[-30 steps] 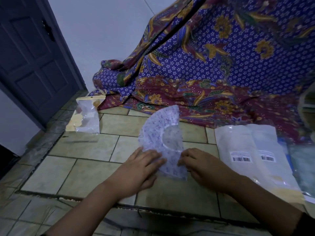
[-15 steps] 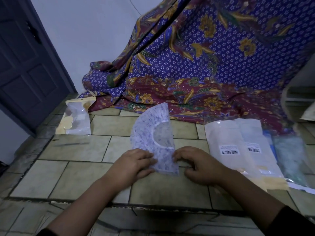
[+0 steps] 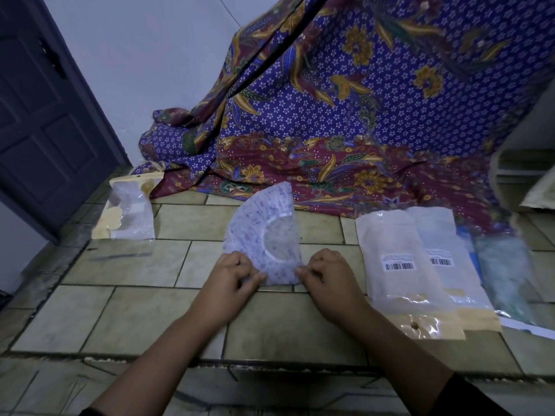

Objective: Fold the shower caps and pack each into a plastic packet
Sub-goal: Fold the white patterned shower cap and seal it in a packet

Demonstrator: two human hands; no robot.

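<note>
Thin printed-plastic shower cap (image 3: 262, 232) — glossy packets (image 3: 399, 265), matt tiles (image 3: 120, 313).

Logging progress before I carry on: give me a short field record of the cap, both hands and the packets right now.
shower cap: folded to a half round, lying on the tiled floor
left hand: pinches the cap's near left edge
right hand: pinches the cap's near right corner
barcoded packets: two, overlapping, right of the cap; contents unclear
far packet: lies apart on the left, near the door
packing: this cap not yet in a packet
</note>
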